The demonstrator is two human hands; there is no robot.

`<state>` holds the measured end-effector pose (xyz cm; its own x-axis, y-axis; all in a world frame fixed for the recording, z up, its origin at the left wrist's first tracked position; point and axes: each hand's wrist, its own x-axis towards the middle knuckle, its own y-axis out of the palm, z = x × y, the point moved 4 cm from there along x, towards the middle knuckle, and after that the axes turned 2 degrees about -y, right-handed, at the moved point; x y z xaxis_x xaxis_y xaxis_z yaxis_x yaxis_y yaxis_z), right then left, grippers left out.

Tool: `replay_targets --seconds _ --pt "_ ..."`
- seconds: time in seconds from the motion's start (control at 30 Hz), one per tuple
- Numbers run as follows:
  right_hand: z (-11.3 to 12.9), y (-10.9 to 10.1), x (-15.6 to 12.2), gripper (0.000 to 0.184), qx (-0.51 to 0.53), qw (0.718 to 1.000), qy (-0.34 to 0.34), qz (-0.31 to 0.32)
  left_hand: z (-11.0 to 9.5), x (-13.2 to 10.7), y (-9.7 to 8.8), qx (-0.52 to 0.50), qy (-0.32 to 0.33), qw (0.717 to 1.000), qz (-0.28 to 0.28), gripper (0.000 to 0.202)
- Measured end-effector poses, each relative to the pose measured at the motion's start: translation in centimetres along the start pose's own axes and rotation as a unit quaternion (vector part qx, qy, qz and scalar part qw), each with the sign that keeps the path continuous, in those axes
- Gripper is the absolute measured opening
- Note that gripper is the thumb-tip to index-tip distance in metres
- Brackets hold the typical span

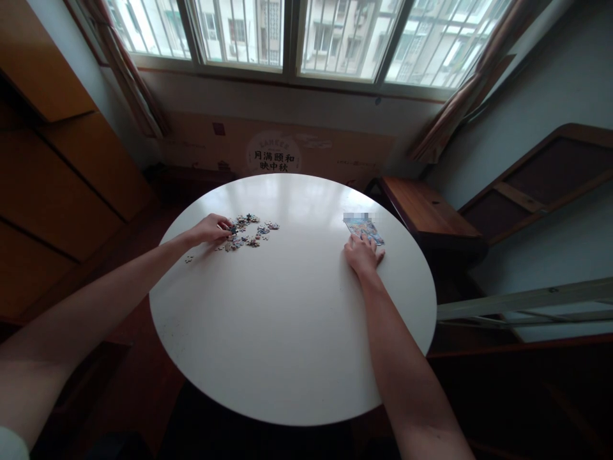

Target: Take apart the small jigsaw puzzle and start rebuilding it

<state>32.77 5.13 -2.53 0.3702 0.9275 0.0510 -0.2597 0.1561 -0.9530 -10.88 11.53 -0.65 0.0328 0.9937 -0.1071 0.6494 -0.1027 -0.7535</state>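
Your left hand [213, 227] is at the far left part of the table [278, 338], with its thumb and finger pinching a dark piece [233, 230] at the tips. It is right by the puzzle pieces [253, 242], which lie in a loose, messy bunch on the white top. Some of them sit on top of each other, and some lie flat by themselves. A few stray bits [189, 260] lie near the left edge, closer to you than the bunch. They are too small for you to see what is on them. Your right hand [361, 252] is well apart from the left one, over on the right side of the table. Its fingers are a little spread, and they rest on the near end of a card [364, 229]. The card lies flat and has a bright picture in blue and yellow, but its far end is blurred into little squares. Between your two hands you see smooth, shiny white table. Past the table, a big box [330, 150] with writing on it stands against the wall, under the window [287, 32]. A brown wood stand [431, 207] is just beyond the table on the right.
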Motion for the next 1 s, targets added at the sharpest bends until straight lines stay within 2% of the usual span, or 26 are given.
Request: replay_targets --seconds 0.17,0.3,0.47,0.57,0.8,1.0 --pt "-0.1 0.1 0.1 0.051 0.002 1.0 -0.001 -0.005 -0.3 0.6 0.0 -0.022 0.024 0.999 -0.03 0.038" --pt "-0.2 0.2 0.2 0.05 0.002 1.0 -0.004 -0.007 -1.5 0.9 0.2 -0.035 0.051 0.997 -0.039 0.031" --pt "-0.2 0.2 0.2 0.05 0.003 1.0 -0.007 -0.005 -3.5 0.9 0.4 0.064 0.107 0.988 -0.094 0.012" --pt "-0.2 0.2 0.2 0.051 0.005 1.0 -0.008 -0.006 -4.2 1.1 0.6 0.089 0.124 0.983 -0.105 0.013" --pt "-0.2 0.1 0.2 0.051 0.006 1.0 -0.009 -0.003 -4.4 1.0 0.9 0.074 0.11 0.986 -0.099 0.021" --pt "-0.3 0.2 0.1 0.051 -0.002 1.0 -0.012 -0.01 -4.1 0.4 1.0 0.1 0.125 0.985 -0.065 0.028"
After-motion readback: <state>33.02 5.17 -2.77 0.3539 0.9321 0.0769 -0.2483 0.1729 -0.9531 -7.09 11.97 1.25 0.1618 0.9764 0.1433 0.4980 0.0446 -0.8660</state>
